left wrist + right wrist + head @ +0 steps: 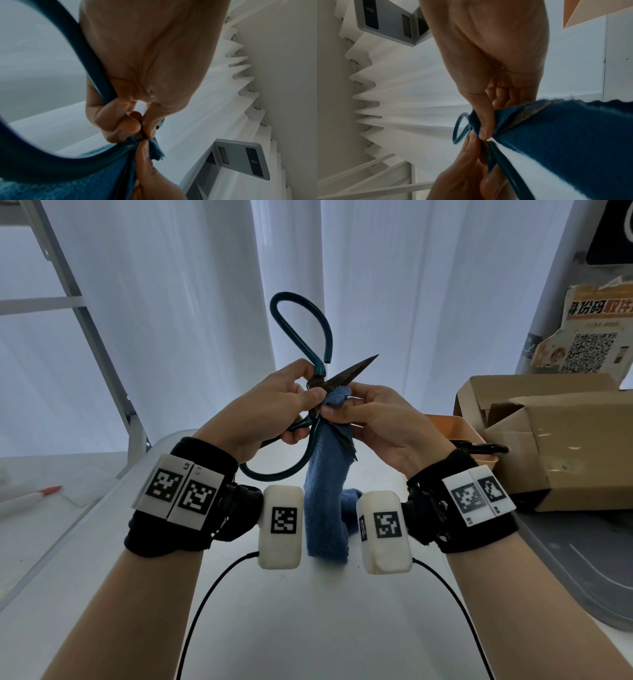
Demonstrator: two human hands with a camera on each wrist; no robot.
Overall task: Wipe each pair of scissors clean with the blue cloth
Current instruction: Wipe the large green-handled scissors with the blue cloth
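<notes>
A large pair of scissors (301, 337) with teal loop handles is held up above the table, blades spread apart. My left hand (274, 409) grips it near the pivot, thumb and fingers curled round the shanks (106, 86). One dark blade (352, 369) points up to the right. My right hand (373, 422) pinches the blue cloth (325, 508) round the other blade, close to the pivot. In the right wrist view that blade shows as a grey strip (527, 115) wrapped in the cloth (565, 142). The rest of the cloth hangs down to the table.
An orange tray (448, 426) stands right of my hands, with a black handle (479, 447) poking over its rim. Cardboard boxes (555, 440) sit at the right. A grey lid (582, 570) lies front right, a red-capped pen (30, 498) at the left. White curtains hang behind.
</notes>
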